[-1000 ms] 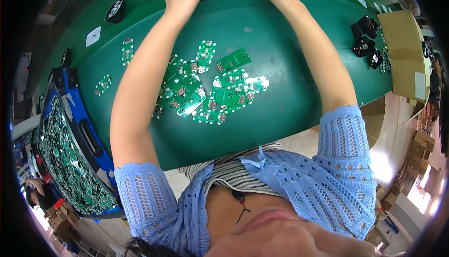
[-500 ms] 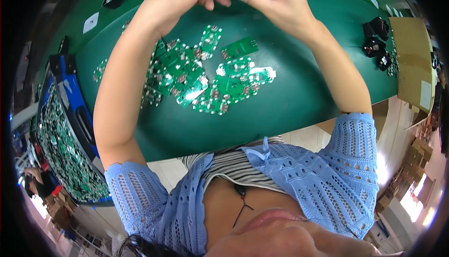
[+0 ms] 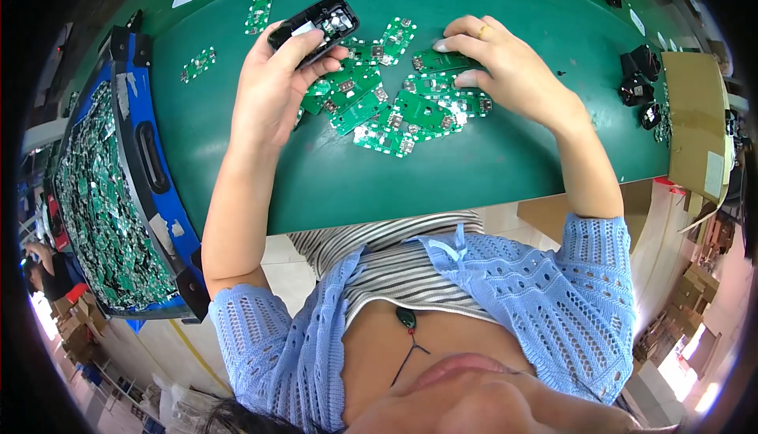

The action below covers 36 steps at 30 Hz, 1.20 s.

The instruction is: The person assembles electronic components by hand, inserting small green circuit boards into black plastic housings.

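In my left hand point(image 3: 276, 71) I hold a black plastic housing point(image 3: 345, 23), tilted up with its hollow side showing. White and metallic parts sit inside it. My thumb presses over its inner side and the other fingers support it from below. My right hand point(image 3: 505, 67) is over the right end of a pile of green circuit boards point(image 3: 359, 90). Its fingers are curved and apart around a plain-faced circuit board point(image 3: 430, 61), fingertips by the far edge and thumb by the near edge. That board lies flat, partly hidden by the hand.
Two separate circuit boards point(image 3: 258, 14) lie left of the pile. A blue-and-black crate point(image 3: 148, 154) full of boards stands left of the green table point(image 3: 379, 189). On the right are black housings point(image 3: 636, 78) and a cardboard box point(image 3: 695, 122).
Both hands have come down from the far edge of view and separated. The left one carries the housing above the pile's left side; the right has reached the plain-faced board.
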Tool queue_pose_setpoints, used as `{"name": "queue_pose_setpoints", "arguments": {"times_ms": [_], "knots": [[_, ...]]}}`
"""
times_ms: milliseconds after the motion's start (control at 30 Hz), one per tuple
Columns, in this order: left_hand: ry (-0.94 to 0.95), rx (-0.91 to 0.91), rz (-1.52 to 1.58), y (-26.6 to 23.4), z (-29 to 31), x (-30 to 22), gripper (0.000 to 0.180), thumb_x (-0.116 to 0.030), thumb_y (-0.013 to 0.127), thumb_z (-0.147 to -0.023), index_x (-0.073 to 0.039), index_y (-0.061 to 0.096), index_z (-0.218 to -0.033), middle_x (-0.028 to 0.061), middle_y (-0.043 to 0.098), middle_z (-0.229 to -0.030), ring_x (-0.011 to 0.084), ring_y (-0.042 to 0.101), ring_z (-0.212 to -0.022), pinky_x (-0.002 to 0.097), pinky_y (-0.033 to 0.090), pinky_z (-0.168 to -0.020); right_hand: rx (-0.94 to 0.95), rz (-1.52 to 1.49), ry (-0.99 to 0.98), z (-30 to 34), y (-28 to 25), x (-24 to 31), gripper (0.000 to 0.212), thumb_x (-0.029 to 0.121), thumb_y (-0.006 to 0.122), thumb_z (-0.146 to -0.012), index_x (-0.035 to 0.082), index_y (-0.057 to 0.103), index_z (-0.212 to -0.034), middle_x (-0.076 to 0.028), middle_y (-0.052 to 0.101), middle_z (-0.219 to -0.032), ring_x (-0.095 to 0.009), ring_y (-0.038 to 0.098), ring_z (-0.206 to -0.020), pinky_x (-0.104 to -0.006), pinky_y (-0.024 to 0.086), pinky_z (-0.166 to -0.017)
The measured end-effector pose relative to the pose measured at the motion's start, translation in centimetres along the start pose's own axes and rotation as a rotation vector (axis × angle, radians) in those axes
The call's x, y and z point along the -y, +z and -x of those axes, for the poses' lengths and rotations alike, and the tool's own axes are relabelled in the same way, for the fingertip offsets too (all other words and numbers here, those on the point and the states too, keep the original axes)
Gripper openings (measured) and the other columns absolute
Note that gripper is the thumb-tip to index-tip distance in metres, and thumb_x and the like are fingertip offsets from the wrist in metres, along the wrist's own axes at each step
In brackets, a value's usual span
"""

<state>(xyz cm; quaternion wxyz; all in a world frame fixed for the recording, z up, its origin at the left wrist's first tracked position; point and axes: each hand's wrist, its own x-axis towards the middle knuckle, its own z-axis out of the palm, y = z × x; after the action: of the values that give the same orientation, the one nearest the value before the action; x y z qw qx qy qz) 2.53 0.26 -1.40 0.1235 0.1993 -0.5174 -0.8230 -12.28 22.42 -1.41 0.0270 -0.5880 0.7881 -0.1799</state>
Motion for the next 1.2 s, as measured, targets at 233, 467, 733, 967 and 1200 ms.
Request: {"name": "queue_pose_setpoints", "arguments": {"times_ms": [233,467,733,967,1200], "knots": [[-0.032,-0.046,-0.052,1.5,0.7,0.4,0.021,-0.007,0.056,-0.084,0.002,0.049,-0.101,0.0155,0.061,-0.088,0.0194,0.063,-0.07,0.028,0.052,-0.064,-0.285,0.098,0.0,0.6,1.7,-0.3,0.011,0.011,0.058,-0.081,0.002,0.059,-0.088,-0.009,0.059,-0.085,-0.028,0.056,-0.079,-0.0368,0.048,-0.069],[-0.103,0.013,-0.054,1.1,1.0,1.1,0.023,-0.012,0.053,-0.087,0.004,0.052,-0.104,0.0116,0.062,-0.077,0.0146,0.059,-0.061,0.0251,0.047,-0.055,-0.354,-1.074,0.345,-0.1,0.2,5.9,0.017,0.014,0.05,-0.092,0.0,0.051,-0.101,-0.003,0.058,-0.068,-0.006,0.051,-0.058,-0.0193,0.043,-0.053],[-0.137,-0.026,0.024,2.5,1.9,0.5,0.02,-0.01,0.047,-0.089,0.001,0.054,-0.104,0.0088,0.061,-0.077,0.0135,0.056,-0.06,0.0249,0.046,-0.055,-0.177,-1.252,0.336,-1.1,-0.2,8.7,0.014,0.016,0.051,-0.092,0.002,0.052,-0.097,-0.001,0.057,-0.066,-0.005,0.052,-0.058,-0.0193,0.042,-0.053],[-0.149,0.009,0.012,2.3,1.9,0.6,0.02,-0.009,0.046,-0.089,0.001,0.054,-0.104,0.0077,0.06,-0.076,0.0135,0.056,-0.061,0.025,0.046,-0.056,-0.204,-1.202,0.342,-1.2,0.3,8.5,0.014,0.015,0.051,-0.092,0.002,0.052,-0.095,-0.001,0.056,-0.064,-0.005,0.051,-0.057,-0.0194,0.042,-0.052],[-0.132,0.077,0.004,1.9,1.8,1.2,0.022,-0.012,0.049,-0.089,0.001,0.052,-0.105,0.0078,0.06,-0.08,0.0134,0.057,-0.064,0.0256,0.047,-0.057,-0.18,-1.155,0.409,-1.5,0.5,8.1,0.014,0.015,0.051,-0.092,0.002,0.051,-0.092,-0.002,0.056,-0.062,-0.005,0.05,-0.054,-0.0196,0.04,-0.049]]}}
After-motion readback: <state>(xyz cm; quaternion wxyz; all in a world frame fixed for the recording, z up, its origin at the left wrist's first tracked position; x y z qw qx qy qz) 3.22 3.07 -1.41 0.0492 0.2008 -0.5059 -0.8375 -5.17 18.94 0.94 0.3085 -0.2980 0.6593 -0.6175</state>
